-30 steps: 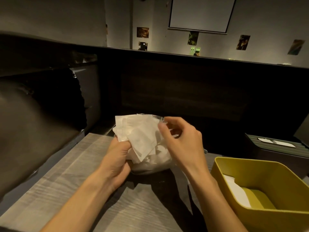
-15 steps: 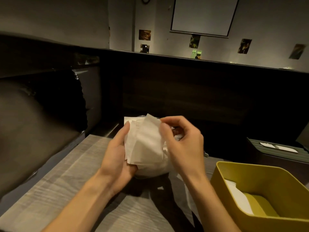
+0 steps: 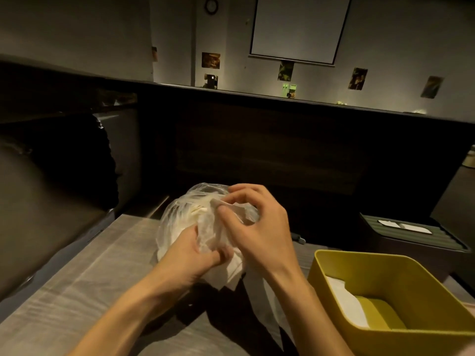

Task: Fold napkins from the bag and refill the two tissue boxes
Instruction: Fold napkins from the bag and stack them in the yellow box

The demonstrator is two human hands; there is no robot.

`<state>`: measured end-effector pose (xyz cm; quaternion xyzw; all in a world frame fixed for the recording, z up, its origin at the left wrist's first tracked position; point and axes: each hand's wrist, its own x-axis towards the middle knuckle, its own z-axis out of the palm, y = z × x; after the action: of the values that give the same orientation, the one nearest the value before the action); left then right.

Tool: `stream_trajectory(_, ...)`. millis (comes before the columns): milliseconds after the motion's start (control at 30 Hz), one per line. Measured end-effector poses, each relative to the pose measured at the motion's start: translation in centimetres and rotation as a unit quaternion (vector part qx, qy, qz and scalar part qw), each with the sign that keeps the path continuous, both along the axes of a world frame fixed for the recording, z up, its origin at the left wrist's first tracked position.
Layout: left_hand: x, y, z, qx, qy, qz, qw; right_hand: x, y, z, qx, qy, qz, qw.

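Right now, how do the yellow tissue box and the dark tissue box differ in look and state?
The yellow tissue box is open-topped, showing white napkins along one side inside; the dark tissue box is closed by a ribbed lid with white paper at its slot. The yellow one sits nearer the person, the dark one farther back and right. Both rest on the table, untouched; both hands are on the plastic bag.

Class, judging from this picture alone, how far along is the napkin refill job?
Done: a few napkins lie in the yellow box. In hand: both hands, left hand and right hand, work at the plastic bag. Left: filling the mostly empty yellow box; the dark box looks closed.
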<state>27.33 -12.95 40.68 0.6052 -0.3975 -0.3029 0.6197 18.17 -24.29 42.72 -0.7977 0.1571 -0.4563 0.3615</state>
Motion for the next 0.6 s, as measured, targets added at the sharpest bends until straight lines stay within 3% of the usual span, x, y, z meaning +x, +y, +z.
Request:
stream_trajectory(133, 0.2, -0.1, 0.0, 0.014, 0.038, -0.009, 0.999, -0.5, 0.2, 0.8, -0.019, -0.076, -0.021, 0.997)
stream_trajectory(233, 0.4, -0.1, 0.0, 0.020, 0.071, 0.010, 0.997, -1.0, 0.8, 1.5, -0.044, -0.219, -0.073, 0.972)
stream_trajectory(333, 1.0, 0.0, 0.0, -0.021, 0.169, 0.027, 0.985, -1.7, 1.2, 2.2, 0.006, -0.325, -0.086, 0.942)
stream_trajectory(400, 1.2, 0.1, 0.3, -0.055, 0.243, 0.039, 0.968, -1.6, 1.1, 2.2, 0.033, -0.294, -0.048, 0.954)
stream_trajectory(467, 1.2, 0.1, 0.6, -0.077, 0.301, 0.031, 0.950, -1.2, 0.6, 1.7, 0.053, -0.184, 0.001, 0.982)
stream_trajectory(533, 1.1, 0.0, 0.9, -0.083, 0.319, 0.014, 0.944, -0.5, 0.4, 0.7, 0.046, -0.067, 0.022, 0.996)
stream_trajectory(600, 1.0, 0.1, 1.0, -0.087, 0.328, 0.004, 0.941, 0.0, 0.4, -0.1, 0.016, -0.014, 0.011, 1.000)
